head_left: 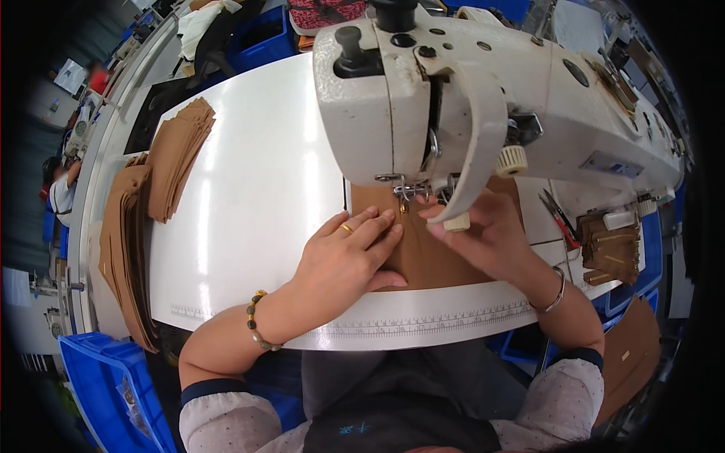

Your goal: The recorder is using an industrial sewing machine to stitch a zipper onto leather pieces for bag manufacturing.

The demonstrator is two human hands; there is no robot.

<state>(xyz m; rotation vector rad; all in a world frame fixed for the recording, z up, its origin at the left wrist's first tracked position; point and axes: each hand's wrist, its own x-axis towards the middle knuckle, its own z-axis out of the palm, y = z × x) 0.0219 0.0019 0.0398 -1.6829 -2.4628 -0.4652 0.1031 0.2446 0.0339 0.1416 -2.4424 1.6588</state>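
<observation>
A brown fabric piece [434, 260] lies flat on the white table under the presser foot [405, 205] of a white sewing machine [362, 106]. My left hand [351, 253] rests on the cloth's left edge, fingers stretched out toward the foot and holding nothing. To the right of the needle area is my right hand [487, 234], its thumb and fingers bent close together beside the machine's white lever. Part of its fingertips is hidden behind the machine, so what they pinch, if anything, does not show.
Stacks of brown fabric pieces [124, 249] sit at the table's left edge. Red-handled scissors [560, 219] lie on the right near a pile of small brown pieces [613, 249]. A ruler strip [423, 327] runs along the front edge. A blue crate [113, 377] stands lower left.
</observation>
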